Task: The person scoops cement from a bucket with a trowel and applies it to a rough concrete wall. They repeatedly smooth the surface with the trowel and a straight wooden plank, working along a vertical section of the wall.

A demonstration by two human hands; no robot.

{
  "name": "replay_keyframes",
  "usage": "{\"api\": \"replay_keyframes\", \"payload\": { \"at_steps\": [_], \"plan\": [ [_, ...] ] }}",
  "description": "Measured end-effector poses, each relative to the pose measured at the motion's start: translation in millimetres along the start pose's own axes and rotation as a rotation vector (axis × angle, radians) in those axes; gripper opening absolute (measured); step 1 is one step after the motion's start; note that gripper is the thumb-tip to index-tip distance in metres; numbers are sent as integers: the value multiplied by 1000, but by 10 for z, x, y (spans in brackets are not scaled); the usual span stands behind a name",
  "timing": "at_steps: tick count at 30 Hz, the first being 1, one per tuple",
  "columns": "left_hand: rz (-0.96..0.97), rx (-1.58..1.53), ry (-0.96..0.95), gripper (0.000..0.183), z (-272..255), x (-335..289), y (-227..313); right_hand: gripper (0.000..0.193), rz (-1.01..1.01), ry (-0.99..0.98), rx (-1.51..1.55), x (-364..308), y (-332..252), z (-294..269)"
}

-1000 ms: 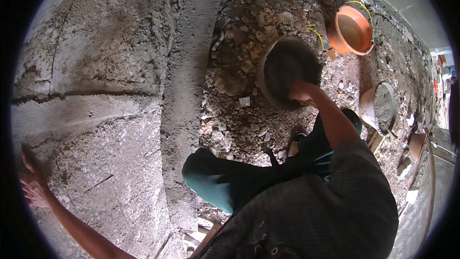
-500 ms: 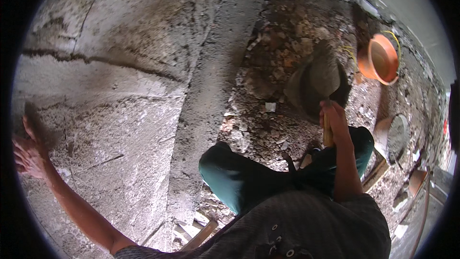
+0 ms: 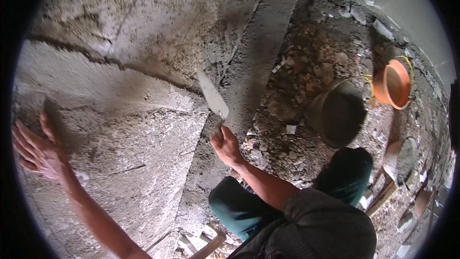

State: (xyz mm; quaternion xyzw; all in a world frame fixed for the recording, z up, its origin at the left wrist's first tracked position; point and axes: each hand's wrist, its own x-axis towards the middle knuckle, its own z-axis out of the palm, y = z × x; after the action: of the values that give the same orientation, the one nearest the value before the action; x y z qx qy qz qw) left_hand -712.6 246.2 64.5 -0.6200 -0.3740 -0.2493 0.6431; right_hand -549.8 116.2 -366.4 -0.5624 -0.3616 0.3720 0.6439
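Note:
My right hand [image 3: 227, 148] is closed round the handle of a trowel [image 3: 212, 97], in front of me near the edge of the rough grey wall [image 3: 158, 153]. The pale blade points up and left, close to where a ledge of mortar meets the corner strip [image 3: 249, 60]. From this view I cannot tell whether the blade touches the wall. At the far left my left hand [image 3: 40, 151] lies against the wall with its fingers spread, holding nothing. A dark bucket [image 3: 344, 115] stands on the rubble to the right of the trowel.
Behind the dark bucket stands an orange bucket [image 3: 394, 84] with a yellow handle. A pale container of grey material [image 3: 401, 160] sits at the right. Broken bricks and rubble [image 3: 306, 74] cover the ground. Wooden pieces [image 3: 211, 247] lie near my legs.
My right hand has swung the trowel left, from over the dark bucket to the wall's edge. My left hand stays spread on the wall. The view has shifted.

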Motion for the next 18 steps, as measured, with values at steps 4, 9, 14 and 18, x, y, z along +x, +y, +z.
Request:
{"api": "replay_keyframes", "payload": {
  "at_steps": [4,9,14,18],
  "plan": [
    [-45,-31,-158,68,-235,199,-4,20,142,-141,-259,-134,-886,-1242],
    [-108,-363,-597,73,-863,136,485,32,273,169,-686,-15,-2724,-3454],
    [-226,-960,-1830,58,-2284,-275,558,18,442,386,-760,-239,-4421,-4622],
    [-451,-1093,-2273,58,-3150,-631,895,24,635,495,-736,-741,-4926,-5585]
  ]
}}
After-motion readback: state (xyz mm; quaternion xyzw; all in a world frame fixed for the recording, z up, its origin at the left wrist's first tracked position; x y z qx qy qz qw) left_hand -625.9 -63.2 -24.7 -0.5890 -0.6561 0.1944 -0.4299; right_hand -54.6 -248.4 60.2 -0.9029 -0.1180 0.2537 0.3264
